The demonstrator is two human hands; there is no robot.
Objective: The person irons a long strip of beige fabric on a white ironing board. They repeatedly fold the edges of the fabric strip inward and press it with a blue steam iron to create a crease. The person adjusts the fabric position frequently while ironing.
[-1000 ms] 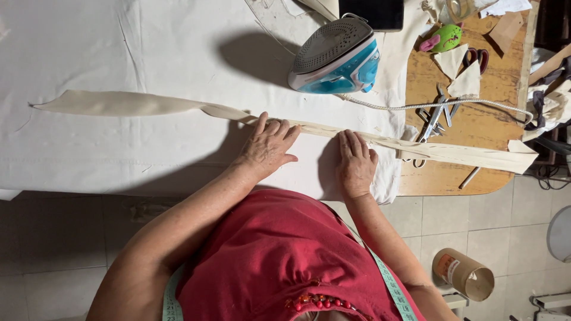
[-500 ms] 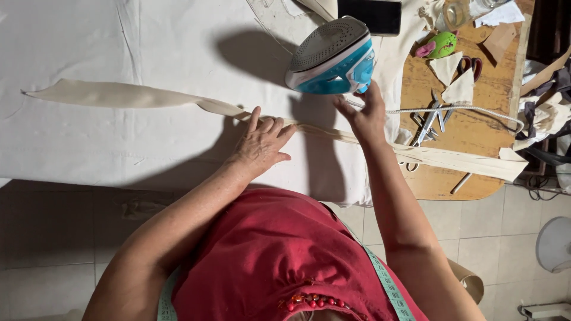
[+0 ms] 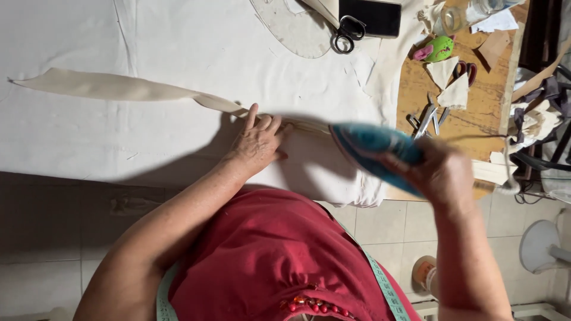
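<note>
The left hand [image 3: 257, 142] lies flat with its fingers spread on a long cream cloth strip [image 3: 113, 88], which stretches across the white table cover [image 3: 178, 47]. The right hand [image 3: 443, 175] is wrapped around a blue iron [image 3: 372, 148], just beside the left hand.

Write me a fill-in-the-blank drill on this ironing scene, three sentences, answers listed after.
1. The right hand holds a blue ____ above the white cloth.
2. The left hand presses flat on a long beige ____ of fabric.
3. Black-handled ____ lie near the dark phone at the top.

Missing words: iron; strip; scissors
</note>
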